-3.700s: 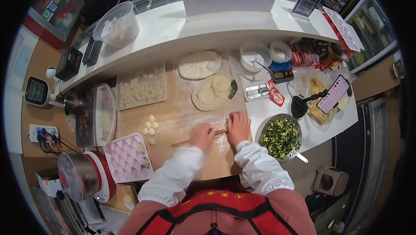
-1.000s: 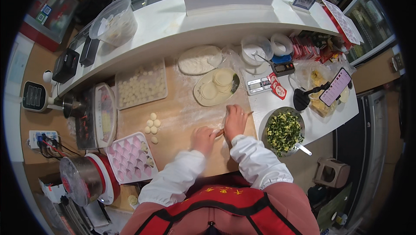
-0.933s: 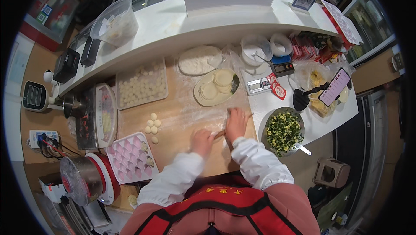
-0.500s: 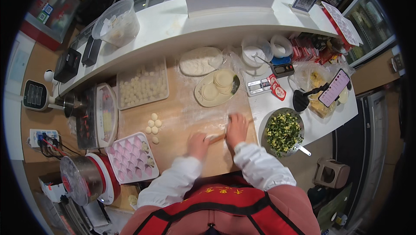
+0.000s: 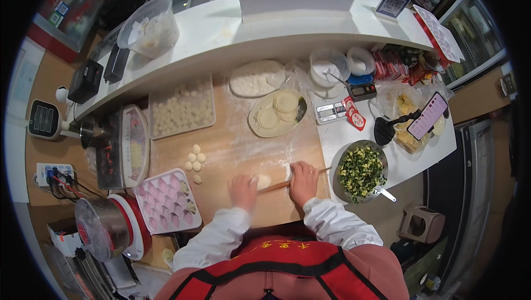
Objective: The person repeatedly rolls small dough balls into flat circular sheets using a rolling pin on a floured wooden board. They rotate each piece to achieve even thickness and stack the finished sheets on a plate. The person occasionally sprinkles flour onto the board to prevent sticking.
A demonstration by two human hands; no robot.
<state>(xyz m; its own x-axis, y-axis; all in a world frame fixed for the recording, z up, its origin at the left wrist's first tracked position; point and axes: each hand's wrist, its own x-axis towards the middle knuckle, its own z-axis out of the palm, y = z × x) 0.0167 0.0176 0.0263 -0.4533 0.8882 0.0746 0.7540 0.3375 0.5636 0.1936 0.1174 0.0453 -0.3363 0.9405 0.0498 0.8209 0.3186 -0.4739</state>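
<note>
My right hand (image 5: 303, 180) presses down on a thin wooden rolling pin (image 5: 275, 186) that lies across a floured wooden board (image 5: 232, 145). My left hand (image 5: 243, 190) holds the edge of a small flat round of dough (image 5: 263, 181) under the pin's left end. Several small dough balls (image 5: 194, 157) lie on the board to the left. An oval plate (image 5: 255, 127) beyond the hands carries a stack of rolled wrappers (image 5: 281, 107).
A metal bowl of chopped green filling (image 5: 361, 171) stands right of the board. A tray of pink dumplings (image 5: 165, 201) is at the left, a tray of white dough pieces (image 5: 182, 107) behind. A scale (image 5: 331, 111), a flour heap (image 5: 255, 79) and a phone on a stand (image 5: 426, 116) are also near.
Both hands have shifted slightly on the pin over the dough, the left hand drawing back and turning the round while the right rolls the pin to and fro.
</note>
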